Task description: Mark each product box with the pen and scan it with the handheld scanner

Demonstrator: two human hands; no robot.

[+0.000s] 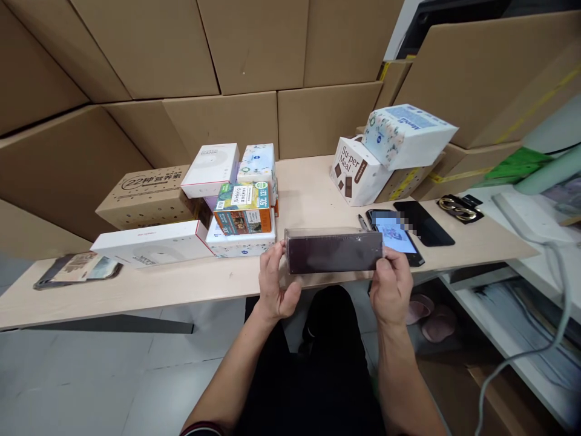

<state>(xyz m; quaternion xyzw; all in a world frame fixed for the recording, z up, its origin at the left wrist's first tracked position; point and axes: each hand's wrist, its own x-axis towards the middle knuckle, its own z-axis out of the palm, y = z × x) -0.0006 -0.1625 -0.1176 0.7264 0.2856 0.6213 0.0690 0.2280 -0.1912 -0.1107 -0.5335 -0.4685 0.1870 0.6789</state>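
Observation:
A long dark purple box [334,251] with a clear top is held level above the front edge of the light wooden table [313,194]. My left hand [276,283] grips its left end, fingers closed round it. Its right end sits in my right hand [391,284], fingers likewise closed. Just behind the box on the table lie a pen [363,222] and a lit phone [396,236].
Left of the box stands a pile of small cartons [242,209], white flat boxes [152,243] and a brown printed carton [145,197]. A "Super Meal" box [357,169] and a tissue pack [406,136] are at the right back. A second dark phone [423,223], cardboard walls all round.

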